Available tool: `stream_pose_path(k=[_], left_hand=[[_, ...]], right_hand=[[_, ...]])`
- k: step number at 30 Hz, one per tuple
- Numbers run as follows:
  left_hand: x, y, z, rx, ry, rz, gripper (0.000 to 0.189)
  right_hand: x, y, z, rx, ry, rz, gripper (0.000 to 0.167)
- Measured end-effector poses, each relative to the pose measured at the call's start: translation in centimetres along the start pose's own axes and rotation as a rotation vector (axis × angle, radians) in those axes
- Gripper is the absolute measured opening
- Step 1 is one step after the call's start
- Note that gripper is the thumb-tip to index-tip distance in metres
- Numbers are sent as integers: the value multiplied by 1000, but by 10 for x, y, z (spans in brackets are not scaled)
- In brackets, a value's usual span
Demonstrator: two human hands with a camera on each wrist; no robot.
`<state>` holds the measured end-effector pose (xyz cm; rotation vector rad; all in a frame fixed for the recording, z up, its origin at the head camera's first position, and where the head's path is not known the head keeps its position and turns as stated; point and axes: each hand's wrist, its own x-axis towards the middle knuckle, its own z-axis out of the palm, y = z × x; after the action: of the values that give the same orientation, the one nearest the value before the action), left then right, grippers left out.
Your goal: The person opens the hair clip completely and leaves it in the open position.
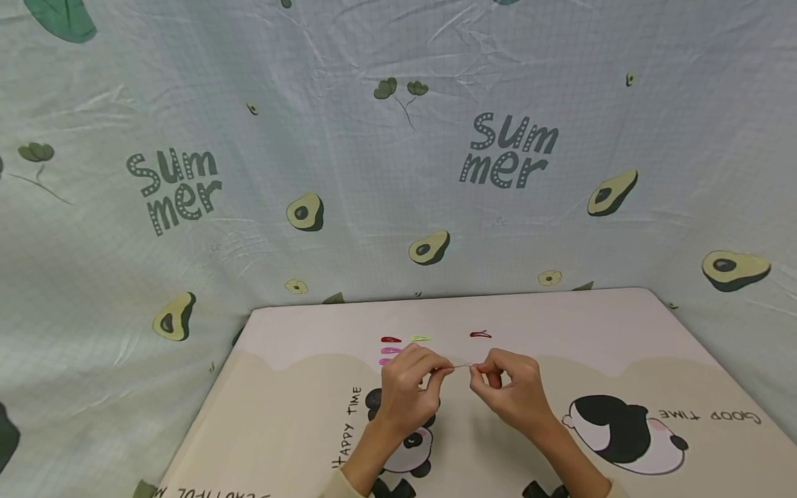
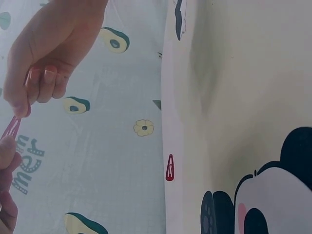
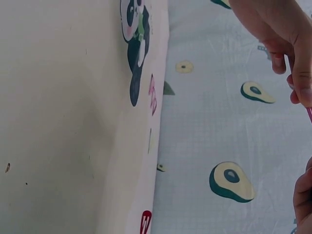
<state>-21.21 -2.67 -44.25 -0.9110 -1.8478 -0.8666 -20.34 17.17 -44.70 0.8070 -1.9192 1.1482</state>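
Observation:
Both hands meet above the table, a slim pink snap hair clip (image 2: 12,127) stretched between their fingertips. My left hand (image 1: 411,384) pinches one end between thumb and forefinger. The other end is pinched by the thumb and forefinger of my right hand (image 1: 513,387). In the head view the clip shows edge-on as a thin line. Beyond the left hand lie a red hair clip (image 1: 391,339), a pink clip (image 1: 391,351) and a green clip (image 1: 420,338); another pink one is partly hidden by that hand. A dark red clip (image 1: 481,334) lies alone beyond the right hand.
The table (image 1: 299,401) bears a printed cover with panda pictures and lettering. Behind its far edge hangs a pale curtain (image 1: 373,159) printed with avocados and "summer".

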Motion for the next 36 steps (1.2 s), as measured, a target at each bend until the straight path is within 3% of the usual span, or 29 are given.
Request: stream_pose_path(k=[15,36], left_hand=[[0,0,0,-6,22,-16,15],[0,-4,-4,-27,-43,-57,13]], right_hand=[[-1,0,2,1,-14,0,34],[-2,10,-2,42,-74,55,32]])
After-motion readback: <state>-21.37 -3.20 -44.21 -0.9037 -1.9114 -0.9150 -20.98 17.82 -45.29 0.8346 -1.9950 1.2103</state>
